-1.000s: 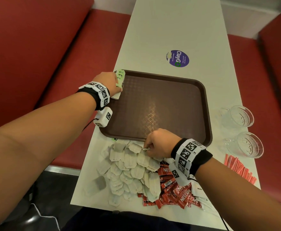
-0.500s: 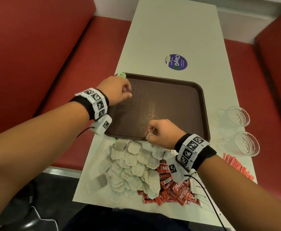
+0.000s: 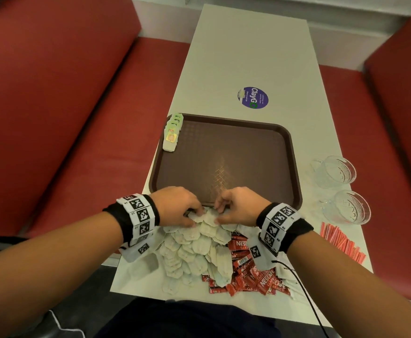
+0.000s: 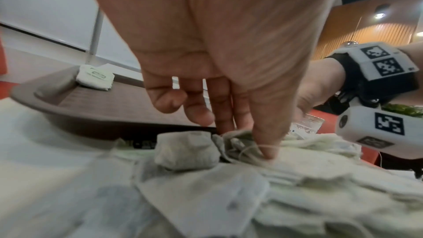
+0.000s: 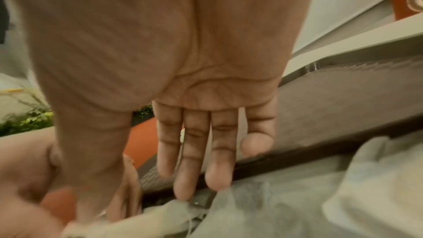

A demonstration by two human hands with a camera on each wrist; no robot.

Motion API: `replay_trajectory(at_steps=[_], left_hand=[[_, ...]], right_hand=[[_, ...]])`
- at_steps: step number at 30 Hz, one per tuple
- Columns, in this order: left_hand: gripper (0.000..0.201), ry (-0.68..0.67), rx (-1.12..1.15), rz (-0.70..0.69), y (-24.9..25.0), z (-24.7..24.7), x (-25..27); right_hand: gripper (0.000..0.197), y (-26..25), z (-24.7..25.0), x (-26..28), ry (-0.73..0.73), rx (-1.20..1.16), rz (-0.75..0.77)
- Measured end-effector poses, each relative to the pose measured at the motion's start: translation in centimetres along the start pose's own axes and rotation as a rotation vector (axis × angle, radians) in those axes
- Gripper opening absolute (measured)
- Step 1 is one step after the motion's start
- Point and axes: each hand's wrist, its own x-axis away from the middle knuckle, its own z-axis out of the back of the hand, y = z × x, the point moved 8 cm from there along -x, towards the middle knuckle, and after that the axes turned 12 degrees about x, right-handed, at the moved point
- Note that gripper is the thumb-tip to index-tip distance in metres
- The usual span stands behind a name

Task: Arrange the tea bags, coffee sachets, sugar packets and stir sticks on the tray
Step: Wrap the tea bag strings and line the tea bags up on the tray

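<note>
**Tea bags heaped at the tray's near edge**

Tea bags (image 3: 197, 245) sprawl at six o'clock of the tray (image 3: 294, 167), pointing every way. Left hand (image 3: 175, 206) pinches one bag; right hand (image 3: 238, 206) hovers, fingers loosely extended. A green-tagged row (image 3: 171, 132) runs lengthwise toward twelve o'clock at the tray's ten o'clock corner.

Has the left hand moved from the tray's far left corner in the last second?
Yes. The left hand has come back to the tray's near edge, onto the tea bags.

pale tea bags (image 3: 194, 247) heaped beside red coffee sachets (image 3: 253, 274), before brown tray (image 3: 294, 167).
</note>
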Motion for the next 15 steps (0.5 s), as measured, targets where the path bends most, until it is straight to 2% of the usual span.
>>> replay_trajectory(at_steps=[3,6,11,15], left_hand=[[0.025,0.041,0.047,0.007,-0.1,0.4,0.0],[0.021,0.067,0.062,0.035,-0.3,1.2,0.0],[0.018,0.065,0.084,0.071,-0.3,2.1,0.0],[0.016,0.15,0.157,0.069,-0.8,3.7,0.4]], right_hand=[[0.041,-0.8,-0.4,0.3,-0.034,0.125,0.055],[0.041,-1.8,-0.8,0.0,-0.02,0.259,0.09],[0.018,-2.6,-0.5,-0.7,0.052,0.273,0.131],[0.005,-2.5,1.9,-0.6,0.155,0.153,0.126]])
